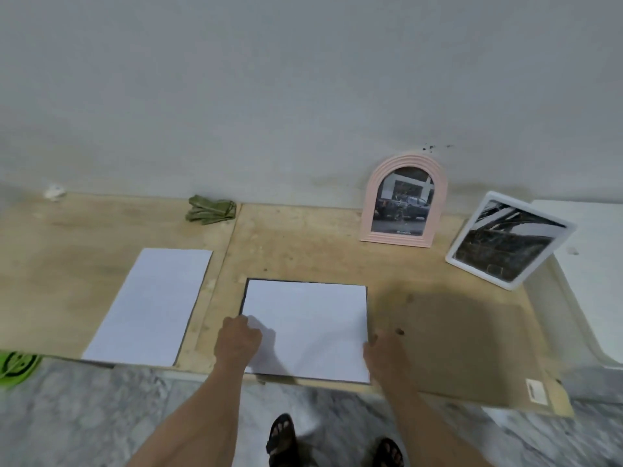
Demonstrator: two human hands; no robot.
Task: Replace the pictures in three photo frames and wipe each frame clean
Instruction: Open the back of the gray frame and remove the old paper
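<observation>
Now, surface first: low plywood top (303, 251), two boards w/ a seam running front to back, set against a plain grey wall (303, 79). Floor (84, 416) below is grey marbled tile; person's feet in dark sandals (281, 439) show at bottom centre.

Centre front: white sheet (313, 318) lying flat on a dark-edged frame (243, 298), only a thin dark border showing at top, left and right edges. Left hand (237, 338) rests on the sheet's left part, fingers curled under, knuckles up; can't tell if it pinches the paper or just presses it. Right hand (382, 348) sits at the sheet's right edge, near the front corner, fingers bent against the edge; grip unclear too.

Left of that, across the seam: second white sheet (151, 305), also flat, a dark edge along its right side. Right of the centre frame: brown backing board (455, 342) lying flat, touching or just beside the frame, w/ a small white label (536, 392) at its front right corner, print too small to read.

Back right: pink arched frame (403, 200) upright against the wall, b/w photo of a vehicle inside; small strip of text at photo's bottom, unreadable. Beside it, white rectangular frame (509, 239) tilted, leaning on a white block (593, 281) at far right, dark b/w photo inside.

Back centre by wall: crumpled green cloth (210, 209). Back left corner: small white scrap (54, 191). Far left, below the table edge: bright green object (17, 365) w/ black markings, partly cut off.
</observation>
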